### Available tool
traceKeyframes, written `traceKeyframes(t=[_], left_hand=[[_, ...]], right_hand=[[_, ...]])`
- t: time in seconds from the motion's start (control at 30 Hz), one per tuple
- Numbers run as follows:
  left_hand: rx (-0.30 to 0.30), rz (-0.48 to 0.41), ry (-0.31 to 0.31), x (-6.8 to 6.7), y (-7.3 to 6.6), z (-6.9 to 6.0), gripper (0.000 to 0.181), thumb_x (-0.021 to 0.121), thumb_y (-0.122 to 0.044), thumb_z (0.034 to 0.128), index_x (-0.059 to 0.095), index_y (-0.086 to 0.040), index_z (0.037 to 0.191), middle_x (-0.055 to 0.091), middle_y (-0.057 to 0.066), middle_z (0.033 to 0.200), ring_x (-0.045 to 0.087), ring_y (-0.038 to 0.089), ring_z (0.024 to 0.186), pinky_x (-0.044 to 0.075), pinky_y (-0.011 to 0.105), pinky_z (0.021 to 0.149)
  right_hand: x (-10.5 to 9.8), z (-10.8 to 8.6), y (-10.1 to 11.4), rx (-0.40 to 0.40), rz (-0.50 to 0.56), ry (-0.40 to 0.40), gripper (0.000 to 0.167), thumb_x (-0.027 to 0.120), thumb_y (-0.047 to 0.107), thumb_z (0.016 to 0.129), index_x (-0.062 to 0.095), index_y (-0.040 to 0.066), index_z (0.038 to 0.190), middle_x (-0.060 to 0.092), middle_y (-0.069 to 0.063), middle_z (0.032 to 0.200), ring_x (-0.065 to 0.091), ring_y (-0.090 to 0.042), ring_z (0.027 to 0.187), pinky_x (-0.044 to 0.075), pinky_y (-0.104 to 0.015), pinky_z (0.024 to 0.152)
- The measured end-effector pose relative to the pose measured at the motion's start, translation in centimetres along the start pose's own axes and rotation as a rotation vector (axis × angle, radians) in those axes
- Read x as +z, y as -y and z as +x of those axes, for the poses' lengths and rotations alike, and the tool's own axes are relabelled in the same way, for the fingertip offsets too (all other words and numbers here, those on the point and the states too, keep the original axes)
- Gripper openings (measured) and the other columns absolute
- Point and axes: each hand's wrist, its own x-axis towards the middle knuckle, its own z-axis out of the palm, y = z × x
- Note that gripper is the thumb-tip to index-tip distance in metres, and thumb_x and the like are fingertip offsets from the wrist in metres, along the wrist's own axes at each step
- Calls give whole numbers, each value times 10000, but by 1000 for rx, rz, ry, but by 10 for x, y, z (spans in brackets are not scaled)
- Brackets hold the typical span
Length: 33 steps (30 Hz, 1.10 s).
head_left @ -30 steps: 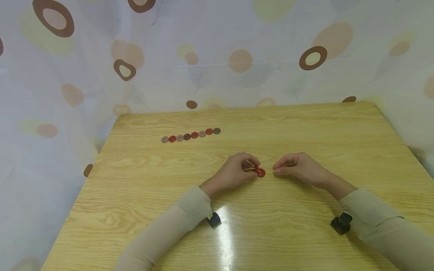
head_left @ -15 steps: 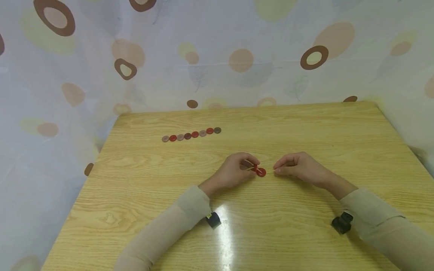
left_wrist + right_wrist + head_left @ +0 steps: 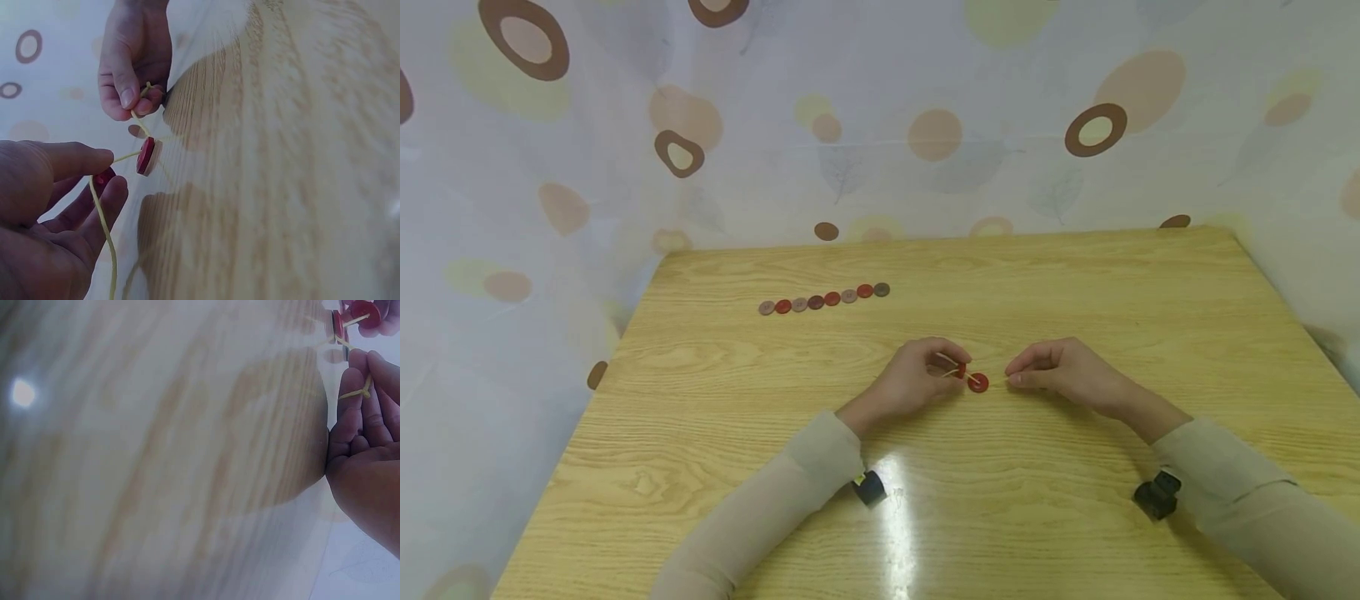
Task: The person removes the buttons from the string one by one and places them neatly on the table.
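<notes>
My left hand (image 3: 913, 375) pinches a red button (image 3: 104, 177) between thumb and fingertips. A yellow string (image 3: 107, 244) runs through this button and trails below the hand in the left wrist view. A second red button (image 3: 978, 382) is threaded on the same string, between the two hands and close to the wooden table. To its right, my right hand (image 3: 1067, 377) pinches the string near its knotted end (image 3: 365, 393) with thumb and index finger. The string stretches from hand to hand through the second button. My left fingers partly hide the first button.
Farther back on the wooden table (image 3: 1075, 283), a row of several flat buttons (image 3: 832, 298) in red, pinkish and dark tones lies left of centre. A patterned curtain (image 3: 865, 67) borders the table at the back and left.
My left hand has drawn slightly left with its button, widening the gap to the second button. My right hand stays almost still, holding the string.
</notes>
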Motion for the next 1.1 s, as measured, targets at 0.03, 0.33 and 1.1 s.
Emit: traceKeyframes(t=[0.03,0.33,1.1], left_hand=[[0,-1,-2,0,0,0,265,715,54,895,688,3,1154,683,116,1153,661,178,1034,531,247,878],[2,10,-15,-4,1,-3,251,720,48,895,688,-1,1140,688,114,1130,657,172,1033,533,246,874],[2,4,-65,-10,3,-12,269,720,30,901,667,9,1163,663,106,1150,640,188,1058,524,268,905]], right_hand=[[0,0,0,0,-2,-1,268,733,249,941,739,32,1098,731,-87,1066,640,-154,957,513,-264,810],[0,0,0,-3,-7,-1,264,734,246,940,739,34,1097,731,-89,1060,633,-152,939,507,-265,790],[1,-2,1,0,-36,-14,256,735,269,937,747,63,1088,725,-69,1064,619,-169,940,498,-272,782]])
